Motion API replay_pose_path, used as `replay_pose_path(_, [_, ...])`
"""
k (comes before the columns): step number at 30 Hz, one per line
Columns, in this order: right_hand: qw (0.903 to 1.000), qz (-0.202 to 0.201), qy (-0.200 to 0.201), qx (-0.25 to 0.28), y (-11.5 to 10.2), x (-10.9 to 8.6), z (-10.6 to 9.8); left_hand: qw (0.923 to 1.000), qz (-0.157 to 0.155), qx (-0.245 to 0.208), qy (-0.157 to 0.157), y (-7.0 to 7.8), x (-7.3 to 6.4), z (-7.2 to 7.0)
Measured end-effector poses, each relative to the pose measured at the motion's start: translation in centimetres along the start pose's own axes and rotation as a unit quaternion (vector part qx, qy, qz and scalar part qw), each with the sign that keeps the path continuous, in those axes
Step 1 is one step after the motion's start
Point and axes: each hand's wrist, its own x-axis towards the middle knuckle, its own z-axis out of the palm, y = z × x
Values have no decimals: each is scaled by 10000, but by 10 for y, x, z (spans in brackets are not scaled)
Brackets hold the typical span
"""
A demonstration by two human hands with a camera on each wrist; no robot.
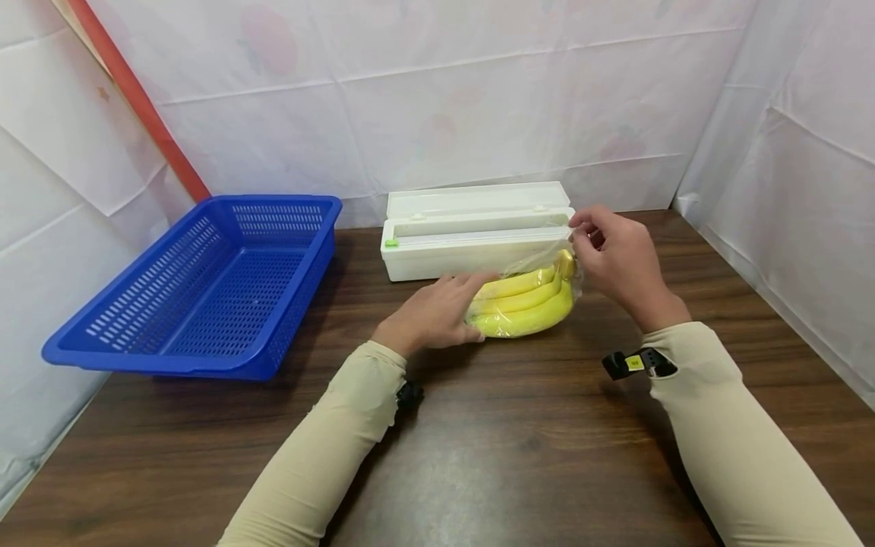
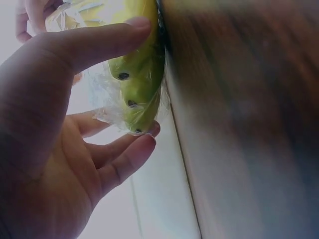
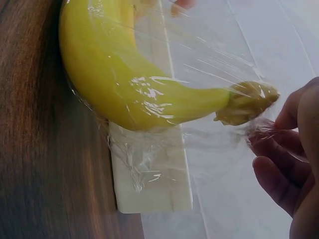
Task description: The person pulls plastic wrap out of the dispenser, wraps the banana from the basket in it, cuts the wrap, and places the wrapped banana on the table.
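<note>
A bunch of yellow toy-like bananas [image 1: 522, 308] lies on the table under clear cling film [image 3: 149, 94], its stem toward the right. My left hand [image 1: 437, 313] holds the bunch at its greenish tips [image 2: 132, 102], the thumb on one side and the fingers on the other. Beside the stem, my right hand [image 1: 618, 258] pinches a gathered edge of the film between thumb and fingers. Film stretches over the bananas up to that hand in the right wrist view. Just behind the bunch stands a white cling film box [image 1: 472, 258], its lid raised.
On the left of the dark wooden table [image 1: 506, 456] stands a blue perforated basket [image 1: 171, 365]. A green slider [image 1: 391, 243] sits at the left end of the box. Pale patterned sheets [image 1: 444, 99] hang behind the table and along its sides.
</note>
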Motion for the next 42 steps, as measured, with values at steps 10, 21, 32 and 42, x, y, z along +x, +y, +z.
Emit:
replay_pose_path(10, [9978,-650,-44,-87,-2,-2,7,9985,255,448,-196,5,-3,1])
replay_pose_path(21, [9962,-793,-252,-254,-5,-3,6,9973,52,678,-273,9,-4,1])
replay_pose_path(32, [9934,-316,-793,-767,-18,-3,3,9977,21,635,-221,10,-4,2])
replay_pose_path(42, [9948,-219,-533,-836,-23,-2,2,9976,-27,674,-170,11,-3,4])
